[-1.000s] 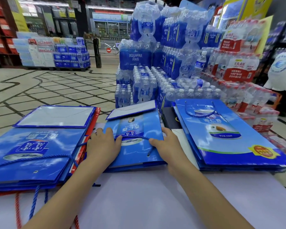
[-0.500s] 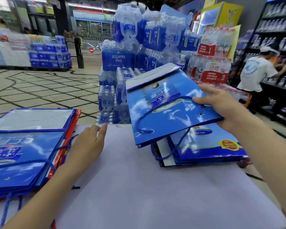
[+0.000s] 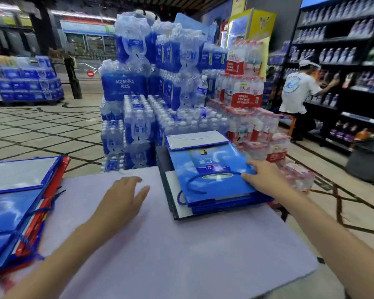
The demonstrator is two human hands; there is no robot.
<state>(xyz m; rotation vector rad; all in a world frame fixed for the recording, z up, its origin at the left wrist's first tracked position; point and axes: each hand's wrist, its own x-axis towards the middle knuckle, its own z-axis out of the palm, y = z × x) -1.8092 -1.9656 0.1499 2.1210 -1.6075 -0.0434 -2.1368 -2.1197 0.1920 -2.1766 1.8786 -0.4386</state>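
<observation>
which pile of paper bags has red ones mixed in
The left pile: red edges show along its right side. The right pile, under the right hand, shows only blue and dark edges.

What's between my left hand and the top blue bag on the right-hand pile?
Between the left hand and the blue bag, the head view shows only bare tabletop and the dark-edged bag underneath.

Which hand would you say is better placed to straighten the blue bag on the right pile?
Right: the right hand touches the blue bag; the left hand hovers over the table, clear of it.
</observation>
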